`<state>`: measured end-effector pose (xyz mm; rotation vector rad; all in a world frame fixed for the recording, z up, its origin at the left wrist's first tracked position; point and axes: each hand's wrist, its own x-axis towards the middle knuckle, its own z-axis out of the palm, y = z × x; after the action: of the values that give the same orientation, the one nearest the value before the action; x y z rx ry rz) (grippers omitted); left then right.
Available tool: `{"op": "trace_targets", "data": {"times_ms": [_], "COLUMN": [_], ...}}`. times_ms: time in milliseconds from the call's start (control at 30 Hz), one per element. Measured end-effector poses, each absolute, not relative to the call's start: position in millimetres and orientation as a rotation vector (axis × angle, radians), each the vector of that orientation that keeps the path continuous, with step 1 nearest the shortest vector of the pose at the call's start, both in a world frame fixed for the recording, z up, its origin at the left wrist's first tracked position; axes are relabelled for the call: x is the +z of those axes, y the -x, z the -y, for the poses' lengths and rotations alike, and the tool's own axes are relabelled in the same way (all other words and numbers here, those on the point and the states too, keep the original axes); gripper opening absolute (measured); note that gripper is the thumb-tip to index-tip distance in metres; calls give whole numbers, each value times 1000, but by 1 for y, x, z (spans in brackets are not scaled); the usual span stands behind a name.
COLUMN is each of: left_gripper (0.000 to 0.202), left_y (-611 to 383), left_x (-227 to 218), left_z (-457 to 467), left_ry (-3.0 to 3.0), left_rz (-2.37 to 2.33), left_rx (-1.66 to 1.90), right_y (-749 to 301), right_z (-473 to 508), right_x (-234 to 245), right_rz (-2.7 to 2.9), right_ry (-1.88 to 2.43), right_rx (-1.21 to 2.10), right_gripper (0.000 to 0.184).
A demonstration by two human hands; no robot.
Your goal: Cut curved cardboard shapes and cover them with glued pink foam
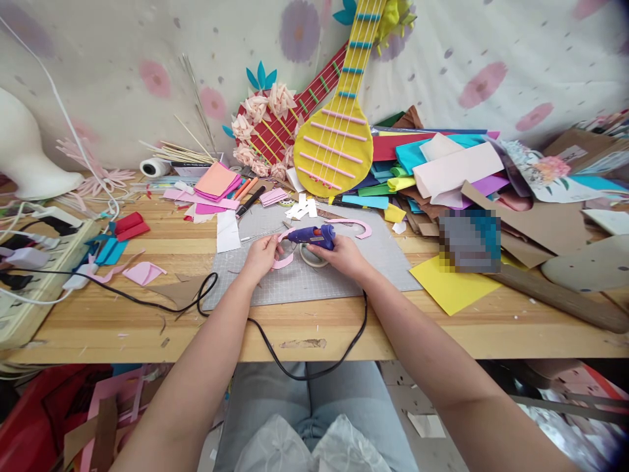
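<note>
My right hand (343, 255) is closed around a blue hot glue gun (311, 235), its nozzle pointing left toward a curved pink foam strip (284, 261). My left hand (262, 254) pinches that pink strip over the grey cutting mat (314, 278). A roll of tape (312, 257) lies on the mat under my right hand. Another curved pink strip (358, 225) lies just beyond the gun. The gun's black cord (275, 351) loops off the table edge toward my lap.
Two foam guitars, yellow (334, 141) and red (275, 134), lean on the back wall. A heap of coloured foam sheets (442, 170) fills the right; a yellow sheet (455, 285) lies by the mat. A power strip (34, 262) sits at left, and pink scraps (143, 272).
</note>
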<state>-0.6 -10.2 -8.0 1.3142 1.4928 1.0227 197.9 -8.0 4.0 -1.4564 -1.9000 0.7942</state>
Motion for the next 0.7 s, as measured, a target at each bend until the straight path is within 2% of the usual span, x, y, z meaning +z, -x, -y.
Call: {"op": "trace_targets", "data": {"times_ms": [433, 700], "left_gripper": [35, 33], "left_y": [-1, 1], "left_x": [-7, -11], "left_z": [10, 9], "left_ry": [-1274, -1246], "left_rz": [-1489, -1436], "left_rx": [1062, 1116], "right_y": [-207, -200], "right_z": [1, 9], "right_x": [-1, 7], "right_rz": [1845, 1918], "right_ry": [1594, 1452], "right_rx": [627, 765], "right_gripper": [51, 40]}}
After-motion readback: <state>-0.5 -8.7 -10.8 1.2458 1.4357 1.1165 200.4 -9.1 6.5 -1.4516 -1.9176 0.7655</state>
